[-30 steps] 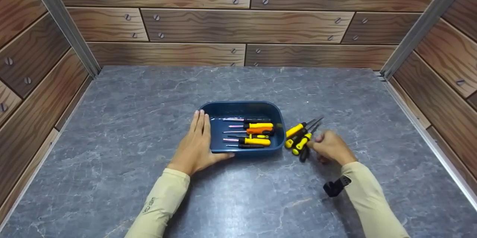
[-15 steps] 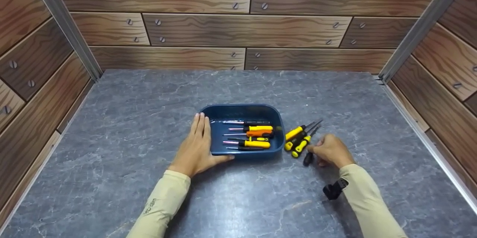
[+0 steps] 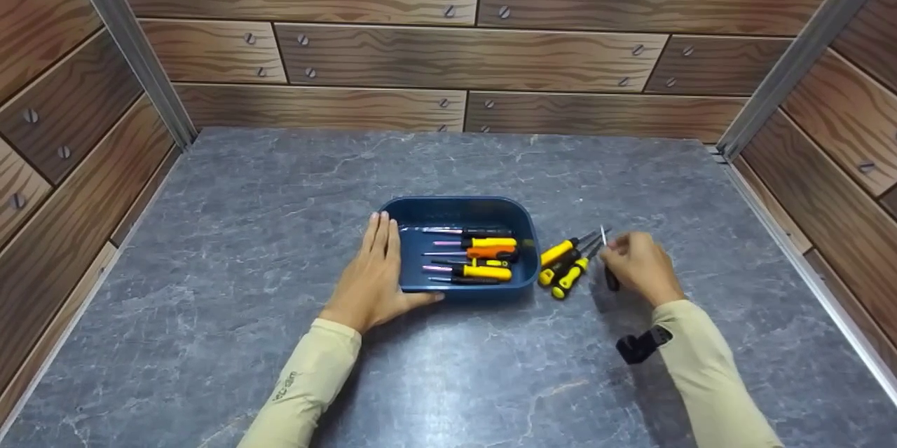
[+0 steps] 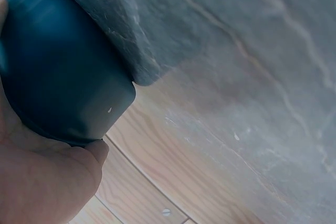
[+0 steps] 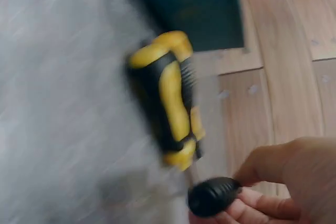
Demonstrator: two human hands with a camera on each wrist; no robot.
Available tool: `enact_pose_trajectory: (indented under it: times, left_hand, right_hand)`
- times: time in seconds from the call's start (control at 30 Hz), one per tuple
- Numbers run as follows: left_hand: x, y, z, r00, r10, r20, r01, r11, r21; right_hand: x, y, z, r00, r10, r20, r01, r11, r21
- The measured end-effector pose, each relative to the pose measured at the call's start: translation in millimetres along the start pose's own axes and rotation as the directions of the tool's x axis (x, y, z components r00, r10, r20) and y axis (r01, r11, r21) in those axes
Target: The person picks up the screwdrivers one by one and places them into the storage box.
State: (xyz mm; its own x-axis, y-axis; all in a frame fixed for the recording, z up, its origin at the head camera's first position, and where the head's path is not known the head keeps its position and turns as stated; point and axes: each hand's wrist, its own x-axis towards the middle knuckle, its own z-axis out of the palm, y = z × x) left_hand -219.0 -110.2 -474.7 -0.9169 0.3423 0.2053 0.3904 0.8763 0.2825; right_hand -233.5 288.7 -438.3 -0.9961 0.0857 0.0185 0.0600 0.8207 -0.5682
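A dark blue plastic bin sits mid-table with several screwdrivers lying side by side inside, among them an orange-handled screwdriver. My left hand rests against its left end, fingers straight along the side and thumb along the front wall. Right of the bin, my right hand pinches a small screwdriver with a black handle, its pale shaft pointing away. Beside that hand, on the table, lie a yellow screwdriver and a yellow-and-black screwdriver, with a darker handle between them.
The grey marbled table ends at a wood-patterned back wall. Similar panels and metal corner posts stand at both sides. A black strap device sits on the right sleeve.
My right hand has taken hold of the black-handled screwdriver and drawn it to the right, away from the pile, turning it upward. My left hand stays on the bin.
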Motion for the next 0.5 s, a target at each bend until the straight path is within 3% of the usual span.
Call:
enact_pose_trajectory:
  times: [0.1,0.27,0.4,0.5]
  left_hand:
    - [0.6,0.1,-0.1,1.0,0.005,-0.006,-0.005,1.0,0.0]
    - [0.2,0.2,-1.5,1.0,0.004,-0.008,-0.004,1.0,-0.005]
    - [0.2,0.0,-1.1,1.0,0.0,-0.012,-0.001,1.0,-0.009]
    - [0.2,-0.1,0.0,1.0,-0.001,-0.007,0.001,1.0,-0.009]
  right_hand:
    - [3.0,-17.0,-2.8,0.993,-0.086,-0.082,0.09,0.995,0.04]
    - [8.1,-50.1,4.5,0.955,-0.234,-0.183,0.258,0.959,0.118]
    - [11.2,-75.8,17.8,0.916,-0.349,-0.196,0.384,0.905,0.183]
    - [11.9,-90.2,29.8,0.878,-0.451,-0.16,0.476,0.86,0.184]
